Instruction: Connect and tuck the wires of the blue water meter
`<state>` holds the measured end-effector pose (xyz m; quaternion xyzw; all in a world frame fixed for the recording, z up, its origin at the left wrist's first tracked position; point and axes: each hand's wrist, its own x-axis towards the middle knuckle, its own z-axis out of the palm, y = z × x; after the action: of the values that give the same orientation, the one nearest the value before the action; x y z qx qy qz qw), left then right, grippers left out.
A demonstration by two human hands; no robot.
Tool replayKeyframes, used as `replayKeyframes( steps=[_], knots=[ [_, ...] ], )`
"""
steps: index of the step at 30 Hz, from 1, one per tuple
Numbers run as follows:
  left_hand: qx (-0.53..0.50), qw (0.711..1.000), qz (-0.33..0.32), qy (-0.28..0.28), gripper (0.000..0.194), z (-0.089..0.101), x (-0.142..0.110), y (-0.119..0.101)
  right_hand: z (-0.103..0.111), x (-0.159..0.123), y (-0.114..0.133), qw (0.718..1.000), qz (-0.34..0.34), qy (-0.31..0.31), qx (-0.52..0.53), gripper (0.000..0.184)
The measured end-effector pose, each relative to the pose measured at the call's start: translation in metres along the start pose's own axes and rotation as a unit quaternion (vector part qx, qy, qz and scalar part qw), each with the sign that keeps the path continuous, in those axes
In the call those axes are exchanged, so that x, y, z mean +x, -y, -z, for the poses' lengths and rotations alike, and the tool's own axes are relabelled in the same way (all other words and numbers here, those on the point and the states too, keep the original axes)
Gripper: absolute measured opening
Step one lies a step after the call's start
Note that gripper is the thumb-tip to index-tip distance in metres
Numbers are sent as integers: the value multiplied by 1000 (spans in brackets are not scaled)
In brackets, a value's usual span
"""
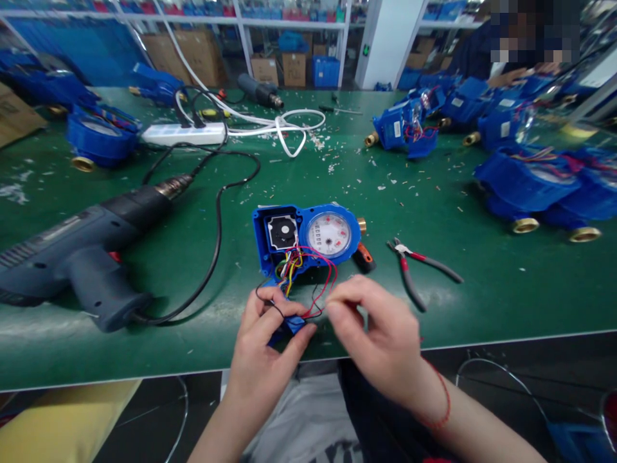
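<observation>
While your left hand pinches a small blue part between thumb and fingers, the blue meter lies flat on the green table, just beyond both hands. Its open compartment with the black motor-like unit is on the left, above your left fingers; its round dial faces up on the right, and the brass fitting points right.

Your right hand is near the meter's lower right side, thumb and forefinger tips pressed together beside the looping red wires. You can't tell from here whether a wire is caught between them. Yellow wires run from the compartment down towards your left hand.

An orange-and-black handle sits just beside the meter's right end. Farther right lie your red-handled cutters, jaws parted; well to the left is the heat gun.
</observation>
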<state>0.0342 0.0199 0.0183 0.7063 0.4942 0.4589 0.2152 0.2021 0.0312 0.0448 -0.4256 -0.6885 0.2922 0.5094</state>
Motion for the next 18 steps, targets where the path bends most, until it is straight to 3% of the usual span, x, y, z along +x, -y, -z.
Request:
replayKeyframes(
  steps=[1, 2, 5, 9, 12, 18],
  knots=[
    [-1, 1000, -1, -1, 20, -1, 0, 0, -4, -4, 2, 997, 33, 56, -32, 5],
    [2, 1000, -1, -4, 21, -1, -1, 0, -8, -7, 2, 993, 51, 92, -57, 12],
    [36, 999, 6, -15, 24, -4, -2, 1, -19, -12, -3, 991, 35, 96, -90, 14],
    [56, 998, 24, -20, 30, -5, -4, 2, -21, -11, -9, 992, -100, 71, 25, 12],
    [66, 998, 13, -15, 26, -4, -4, 3, -21, -10, -12, 971, -198, 54, 126, 12],
    [69, 998, -4, 10, 19, -2, -2, 4, -20, -11, -20, 915, -302, -5, 265, 25]
  ],
)
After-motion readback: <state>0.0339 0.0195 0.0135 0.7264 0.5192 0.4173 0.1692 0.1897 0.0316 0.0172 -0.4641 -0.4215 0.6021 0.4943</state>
